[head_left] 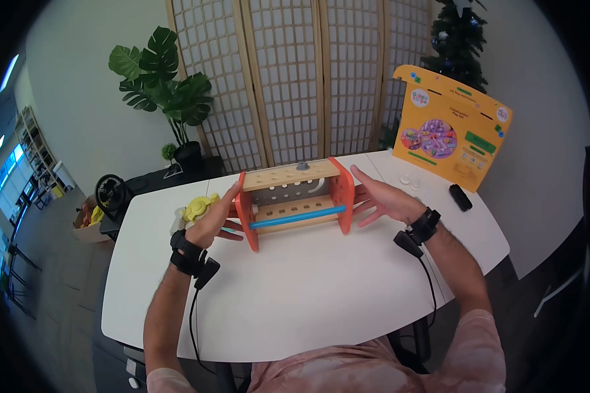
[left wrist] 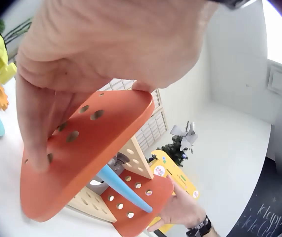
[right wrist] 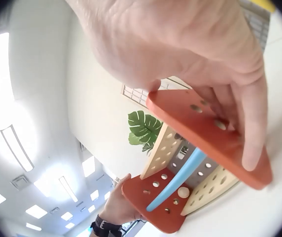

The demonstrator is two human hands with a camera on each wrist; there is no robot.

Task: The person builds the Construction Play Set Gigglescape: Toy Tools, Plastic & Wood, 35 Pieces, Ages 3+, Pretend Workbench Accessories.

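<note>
"Hands first, please: what are they doing?"

"From left to right: the left hand (head_left: 211, 223), just beside some yellow toy pieces (head_left: 198, 208), lays straight fingers along the outside of the left red panel (head_left: 245, 217), thumb at its top edge; it isn't clenched."

"And between the hands?"

"A wooden toy box (head_left: 275, 176), standing on the white table (head_left: 288, 301). Its long axis runs left to right, spanning palm to palm, with the left end slightly closer to the person's body (head_left: 347, 370). A blue bar (head_left: 297, 217) crosses its near side."

"Then the right?"

"The right hand (head_left: 390, 200) mirrors it: straight fingers on the outer face of the right red panel (head_left: 343, 196), thumb by the top edge, unclenched. Neither hand is nearer; each has its own end. Further right, a yellow carton (head_left: 462, 121) stands on the table."
</note>
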